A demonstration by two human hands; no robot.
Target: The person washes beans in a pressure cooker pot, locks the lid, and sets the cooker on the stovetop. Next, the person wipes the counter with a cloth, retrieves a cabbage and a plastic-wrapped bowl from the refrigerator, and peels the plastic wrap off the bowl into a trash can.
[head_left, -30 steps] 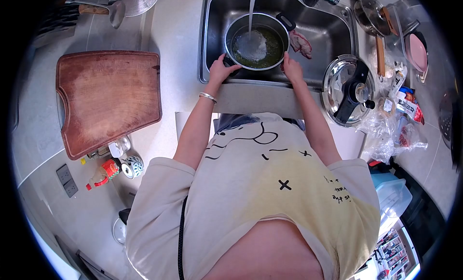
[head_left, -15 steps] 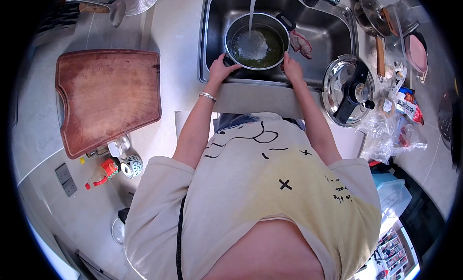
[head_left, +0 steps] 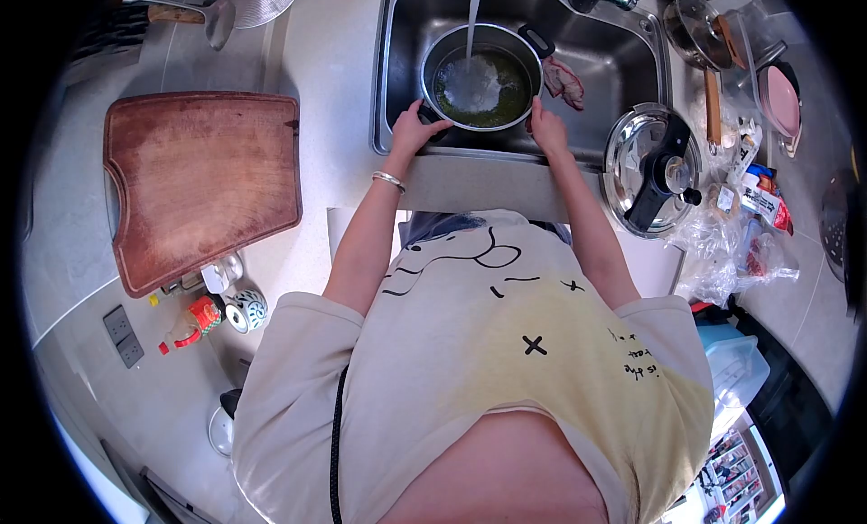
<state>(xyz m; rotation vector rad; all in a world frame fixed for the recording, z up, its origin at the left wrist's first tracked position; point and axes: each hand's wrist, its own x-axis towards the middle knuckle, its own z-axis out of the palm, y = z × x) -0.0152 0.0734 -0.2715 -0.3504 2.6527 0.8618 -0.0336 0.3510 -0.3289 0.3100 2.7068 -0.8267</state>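
Note:
Water runs from above into a dark-handled metal pot [head_left: 481, 79] in the left part of the steel sink [head_left: 614, 63]. Foam and greenish liquid show inside the pot. My left hand [head_left: 416, 130] grips the pot's near left side by its black handle, thumb on the rim. On the near right side, my right hand [head_left: 546, 126] holds the rim, its fingertips partly hidden. A piece of raw meat [head_left: 563, 82] lies on the sink floor just right of the pot, below the second black handle.
Right of the sink sits a steel lid [head_left: 652, 169] with a black handle, beside plastic bags [head_left: 713, 253] and packets. A wooden cutting board [head_left: 206, 185] lies on the left counter, with a red-capped bottle [head_left: 192, 325] nearby. Utensils [head_left: 217, 23] lie at the upper left.
The foam in the pot has shifted and spread as the water keeps running. Both hands and the pot stay in place.

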